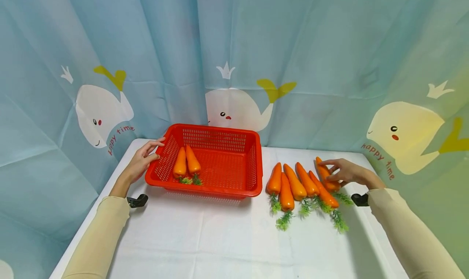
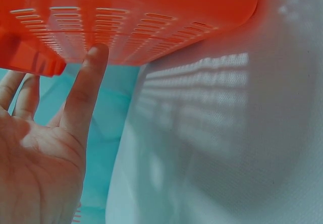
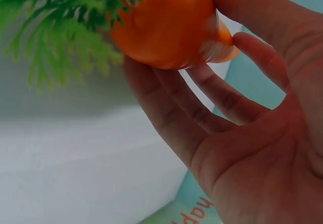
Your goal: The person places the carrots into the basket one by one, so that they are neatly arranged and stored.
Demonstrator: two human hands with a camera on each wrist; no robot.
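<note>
At the right of the head view, I have my right hand [image 1: 348, 172] on the outermost carrot [image 3: 166, 27], its thumb and curled fingers clamped round the thick end, green leaves [image 3: 65, 37] sticking out beside them; whether this carrot touches the white table [image 1: 220, 242], I cannot tell. Just left of it, five more carrots [image 1: 294, 183] lie fanned out, and their leafy ends sit so close that, I judge, a hasty pull could snag a neighbour and drag it along. The smooth, tapering skin could also slip through my fingertips if the hold is uneven. Left of centre sits the red basket [image 1: 227, 171] with two carrots [image 1: 180, 163] towards its left end. My left hand [image 1: 141, 161] is at its left rim, fingers apart and fairly straight; such light contact might let the basket slide if knocked
</note>
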